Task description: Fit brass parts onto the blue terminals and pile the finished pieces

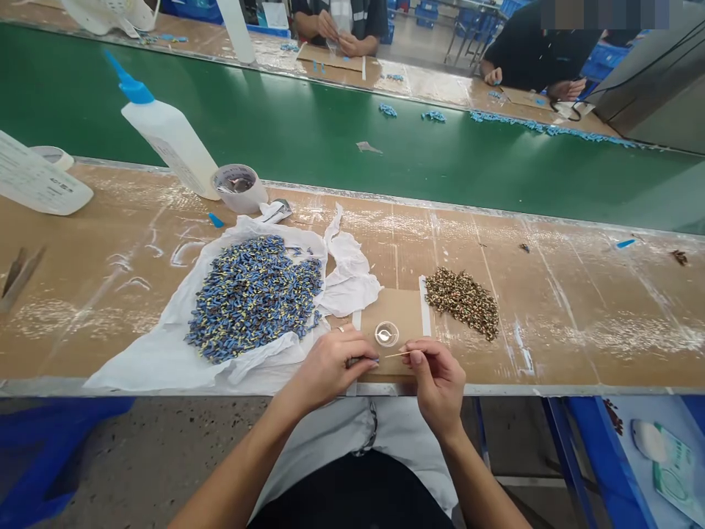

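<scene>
My left hand (337, 361) pinches a small blue piece (372, 362) at the front edge of a cardboard sheet (393, 305). In my right hand (439, 378) a thin wooden stick (397, 355) points left, its tip close to the left fingertips. Just above the stick sits a small round clear dish (386, 334) with a clear substance in it. A large pile of blue and yellow pieces (256, 297) lies on a white cloth (159, 364) to the left. On the right is a smaller pile of brown and gold pieces (463, 300).
Behind the cloth stand a tape roll (241, 192) and a white bottle with a blue nozzle (170, 139). Another bottle (41, 176) and tweezers (20, 279) are at far left. A green belt (308, 132) runs beyond; two people work across it.
</scene>
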The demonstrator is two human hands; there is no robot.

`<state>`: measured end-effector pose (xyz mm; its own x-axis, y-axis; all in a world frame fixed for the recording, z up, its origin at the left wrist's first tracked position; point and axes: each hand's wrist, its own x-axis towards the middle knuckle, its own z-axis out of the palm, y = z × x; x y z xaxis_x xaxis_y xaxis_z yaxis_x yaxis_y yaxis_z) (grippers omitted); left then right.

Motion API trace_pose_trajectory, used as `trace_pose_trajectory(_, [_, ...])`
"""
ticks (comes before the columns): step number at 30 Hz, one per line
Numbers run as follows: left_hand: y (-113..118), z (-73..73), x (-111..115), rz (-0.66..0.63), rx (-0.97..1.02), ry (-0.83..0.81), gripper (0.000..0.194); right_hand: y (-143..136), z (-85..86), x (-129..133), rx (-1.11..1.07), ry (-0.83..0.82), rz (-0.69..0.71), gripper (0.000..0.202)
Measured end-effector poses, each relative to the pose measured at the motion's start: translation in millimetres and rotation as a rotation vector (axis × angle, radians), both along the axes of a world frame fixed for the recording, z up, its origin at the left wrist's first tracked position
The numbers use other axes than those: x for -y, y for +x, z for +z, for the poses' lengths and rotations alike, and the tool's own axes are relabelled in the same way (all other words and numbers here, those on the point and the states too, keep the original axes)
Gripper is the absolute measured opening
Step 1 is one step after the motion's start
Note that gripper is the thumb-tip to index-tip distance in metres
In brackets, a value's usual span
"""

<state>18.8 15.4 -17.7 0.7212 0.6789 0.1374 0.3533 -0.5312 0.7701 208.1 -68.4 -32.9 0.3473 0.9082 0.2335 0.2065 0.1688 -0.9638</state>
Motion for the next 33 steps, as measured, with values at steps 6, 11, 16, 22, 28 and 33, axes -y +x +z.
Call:
trace_pose_trajectory(6, [1, 0.4, 0, 0.026, 0.029, -0.018, 0.014, 1, -1.3, 0, 0.027, -0.022, 0.025, 0.011])
trace_pose_trajectory(11, [2, 4.2, 0, 0.062, 0.053, -0.077, 0.016, 0, -5.2, 1, -0.001, -0.005, -0.029, 0.010])
trace_pose_trajectory(16, [1, 7.6, -1, 0.068, 0.060, -0.129, 0.015, 0, -9.4, 2, -0.030, 0.001, -0.015, 0.007])
trace_pose_trajectory(22, [1, 8.0, 0, 0.077, 0.064, -0.155, 0.014, 0, -8.3, 3, -0.048, 0.005, 0.016, 0.005])
trace_pose_trajectory(28, [2, 9.2, 0, 0.096, 0.073, -0.157, 0.014, -1, -10.4, 2, -0.017, -0.029, 0.019, 0.007])
trace_pose_trajectory(33, [1, 9.5, 0, 0.091, 0.085, -0.160, 0.014, 0, -9.3, 1, -0.028, -0.013, 0.034, 0.004])
